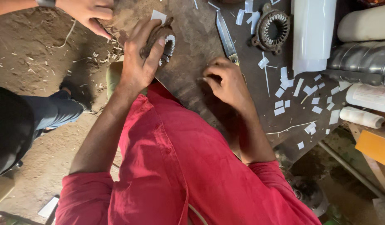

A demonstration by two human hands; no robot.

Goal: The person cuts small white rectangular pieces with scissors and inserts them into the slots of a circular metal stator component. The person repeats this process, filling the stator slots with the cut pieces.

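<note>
Two hands work apart — your left hand (139, 62) grips a rusty round motor stator (164, 41) at the dark metal table's (192, 37) edge. Your right hand (226, 81) curls over small white paper slips (280, 106) beside long steel scissors (226, 37) — whether it pinches one, I cannot tell.

Two stators (161, 41) (272, 28), one pair of scissors (226, 37), three hands (136, 62) (226, 81) (88, 12), and many paper slips (280, 110) show.
</note>
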